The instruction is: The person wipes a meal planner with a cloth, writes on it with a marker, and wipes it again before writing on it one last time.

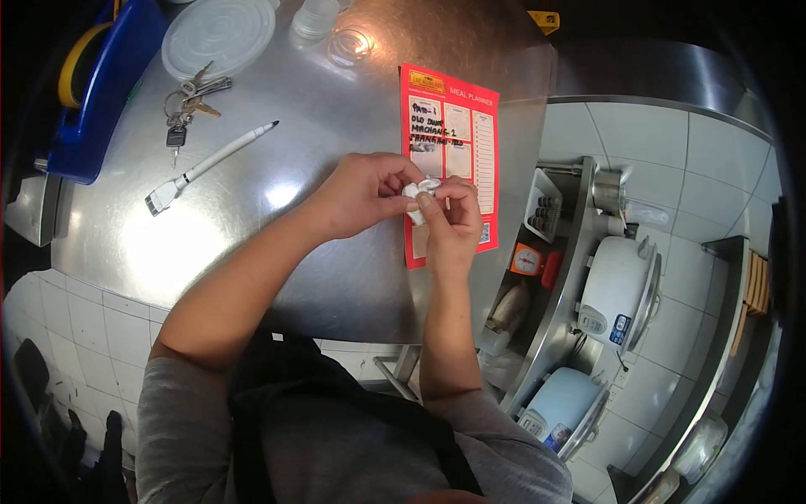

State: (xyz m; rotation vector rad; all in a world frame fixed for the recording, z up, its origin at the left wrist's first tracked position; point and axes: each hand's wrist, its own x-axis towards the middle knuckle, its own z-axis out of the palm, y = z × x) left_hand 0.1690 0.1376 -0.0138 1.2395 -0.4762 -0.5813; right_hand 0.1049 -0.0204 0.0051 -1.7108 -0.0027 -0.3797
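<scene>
Both hands meet over a red meal planner sheet (488, 168) on the steel table. A small crumpled white wad (414, 191), like tissue or paper, is pinched between them. My left hand (366, 195) comes in from the left, thumb and fingers closed on the wad's near side. From below, my right hand (454, 220) grips the other side, its thumb pressed against the white material. The hands cover part of the sheet's lower half. Black handwriting shows in the sheet's upper left boxes.
Left on the steel table (327, 286) lie a white marker (222, 154), a bunch of keys (176, 134), a round plastic lid (220, 38) and a blue tape dispenser (109, 92). Clear containers (316, 18) stand at the back. Shelving at right holds rice cookers (615, 286) and an orange scale (526, 259).
</scene>
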